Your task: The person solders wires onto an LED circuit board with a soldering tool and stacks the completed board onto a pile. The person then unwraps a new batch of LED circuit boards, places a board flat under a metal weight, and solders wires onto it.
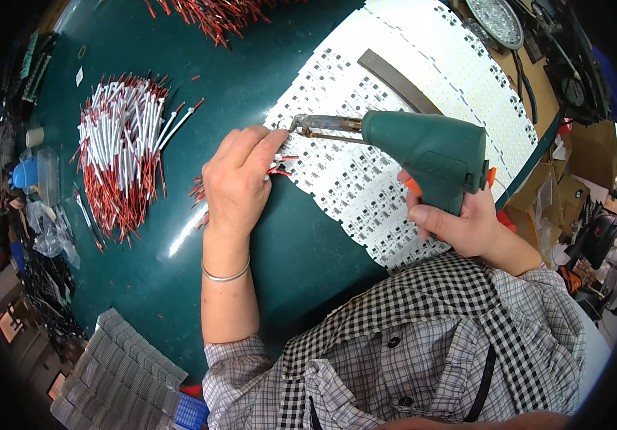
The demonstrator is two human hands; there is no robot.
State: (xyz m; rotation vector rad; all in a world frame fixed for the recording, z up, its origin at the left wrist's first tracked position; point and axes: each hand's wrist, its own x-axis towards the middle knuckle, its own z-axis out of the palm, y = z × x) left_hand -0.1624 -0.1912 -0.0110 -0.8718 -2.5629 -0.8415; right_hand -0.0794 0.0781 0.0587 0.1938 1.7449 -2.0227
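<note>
My right hand (466, 226) is wrapped round the handle of a green soldering gun (423, 140) with an orange trigger. The gun's metal barrel points left, and its tip is at the left edge of a white LED circuit board panel (351, 208) dotted with small black parts. Right beside that tip, my left hand (237, 175) is closed, thumb and forefinger together. It grips a small bunch of red wires (281, 169), whose ends stick out on both sides of the hand. The exact contact at the tip is too small to make out.
A large heap of red-and-white wires (122, 150) lies left on the green table (179, 287); more red wires (215, 18) lie at the far edge. A dark flat bar (398, 79) rests on the panel. Grey stacked strips (118, 373) stand at lower left, a round dish (496, 21) at far right.
</note>
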